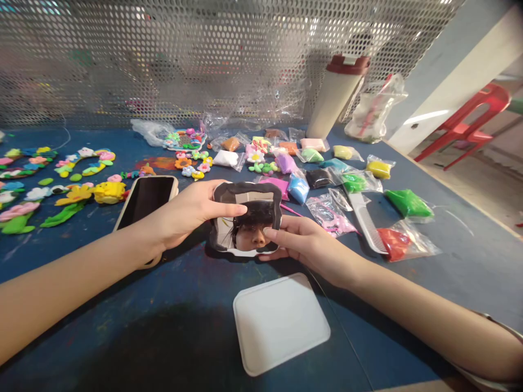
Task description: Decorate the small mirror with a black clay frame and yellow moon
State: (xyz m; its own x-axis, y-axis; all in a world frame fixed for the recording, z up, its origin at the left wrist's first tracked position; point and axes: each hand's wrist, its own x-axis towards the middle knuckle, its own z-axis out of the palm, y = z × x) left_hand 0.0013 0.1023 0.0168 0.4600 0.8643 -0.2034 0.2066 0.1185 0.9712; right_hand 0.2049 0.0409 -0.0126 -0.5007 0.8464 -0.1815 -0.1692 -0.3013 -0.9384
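Note:
Between both hands is a small mirror [226,235] with a wavy edge, partly rimmed in black clay; a strip along its bottom edge shows white. My left hand [196,209] grips its left side, the thumb lying over the glass. On the right side, my right hand [296,242] holds it with the thumb on the glass and fingers underneath. Part of a face is reflected in the mirror. A white rounded tray or lid [281,324] lies on the table just below. Close to my left wrist rests a phone [145,201] in a pale case.
Several bags of coloured clay [298,186] spread behind and right of the mirror, near a white comb [370,226]. Clay flowers and shapes [77,193] lie at the left. A tumbler [337,98] stands at the back by a perforated metal screen [163,60].

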